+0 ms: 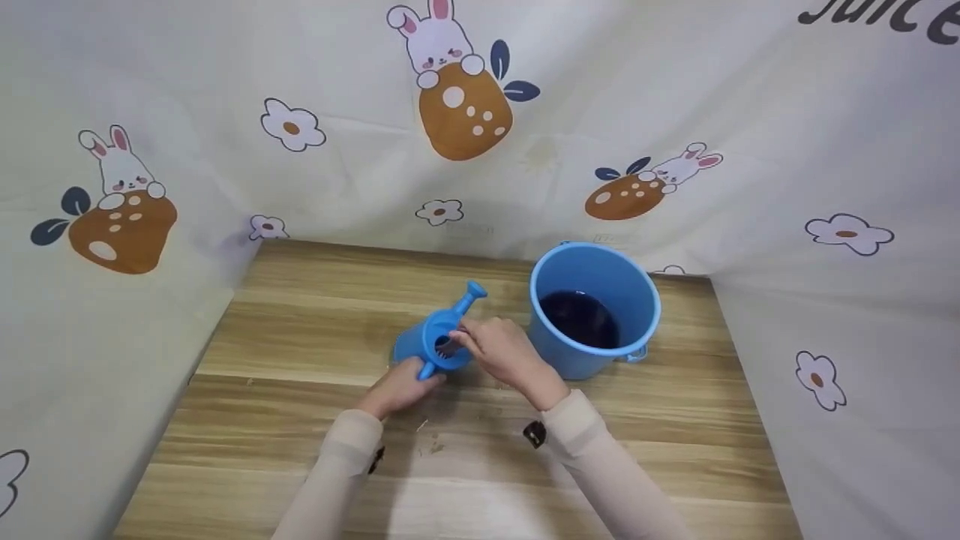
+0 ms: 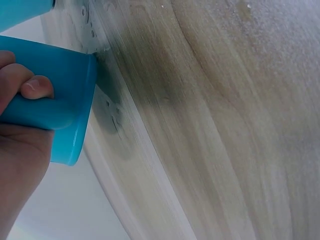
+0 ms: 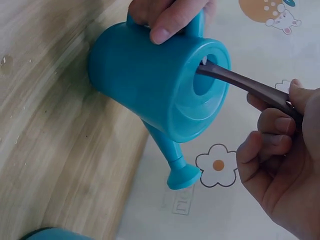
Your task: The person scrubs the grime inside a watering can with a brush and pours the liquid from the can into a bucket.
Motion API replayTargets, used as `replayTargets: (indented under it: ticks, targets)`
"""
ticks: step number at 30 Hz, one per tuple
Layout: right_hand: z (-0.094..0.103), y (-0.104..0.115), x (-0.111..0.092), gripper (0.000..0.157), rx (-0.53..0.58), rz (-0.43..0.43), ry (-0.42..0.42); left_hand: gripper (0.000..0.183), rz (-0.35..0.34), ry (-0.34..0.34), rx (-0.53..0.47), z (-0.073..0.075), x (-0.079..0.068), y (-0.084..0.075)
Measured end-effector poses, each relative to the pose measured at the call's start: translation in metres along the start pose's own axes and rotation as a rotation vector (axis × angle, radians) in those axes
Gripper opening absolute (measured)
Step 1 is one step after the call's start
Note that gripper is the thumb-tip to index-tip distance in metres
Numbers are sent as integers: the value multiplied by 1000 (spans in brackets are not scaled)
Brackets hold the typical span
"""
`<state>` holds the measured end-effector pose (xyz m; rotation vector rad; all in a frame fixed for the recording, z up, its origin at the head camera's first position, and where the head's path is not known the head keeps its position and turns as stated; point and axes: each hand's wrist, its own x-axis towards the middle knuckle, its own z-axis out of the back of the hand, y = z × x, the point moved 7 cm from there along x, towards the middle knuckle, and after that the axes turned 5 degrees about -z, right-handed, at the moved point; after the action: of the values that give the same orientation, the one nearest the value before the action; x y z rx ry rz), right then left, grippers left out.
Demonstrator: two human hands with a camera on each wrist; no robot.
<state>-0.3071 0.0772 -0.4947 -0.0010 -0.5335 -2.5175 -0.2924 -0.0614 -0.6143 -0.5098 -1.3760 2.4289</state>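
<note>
Watering can (image 1: 411, 343), rounded and blue plastic, held by its handle with a slim dark implement (image 1: 450, 346) inside

Head view: on the wood-grained tabletop (image 1: 292, 412), the can is left of a large round blue plastic bucket (image 1: 566, 361) containing dark liquid (image 1: 581, 319). It appears tilted right, and the left hand (image 1: 401, 386) holds it from the near side. The right hand (image 1: 501, 349) guides the implement into its opening.

Left wrist view: the left grip is closed, fingers curled round the curved blue handle (image 2: 45, 112). Whether the base touches the tabletop, I cannot tell.

Right wrist view: the right grip pinches the implement's outer end; its other end is hidden within the can. The step in hand looks like scrubbing or stirring inside. The next move probably calls for a firm left grip and small strokes that clear the narrow opening's edge.
</note>
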Motion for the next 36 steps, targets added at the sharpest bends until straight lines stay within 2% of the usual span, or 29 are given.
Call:
replayTargets:
  ticks: [8,13,19,22,26,30,36]
  targets:
    - [-13,0,-1,36,-79,72,-39,35,-62,12,8,0,0,-4]
    - [-23,-3,0,34,-40,74,-35,33,-45,19,1,-2,1,-5]
    - [-29,-5,0,32,-12,38,-31,32,-65,8,3,-2,2,-4]
    - [-30,-5,-1,26,2,28,-42,31,-61,1,6,-1,2,-4]
    - [-31,-3,-2,18,80,49,-41,31,-64,-4,8,0,2,-3]
    - [-29,3,-4,15,135,95,-35,31,-77,-9,13,0,2,-2]
    - [-23,9,-4,16,182,92,-17,35,-87,-23,31,0,0,-1]
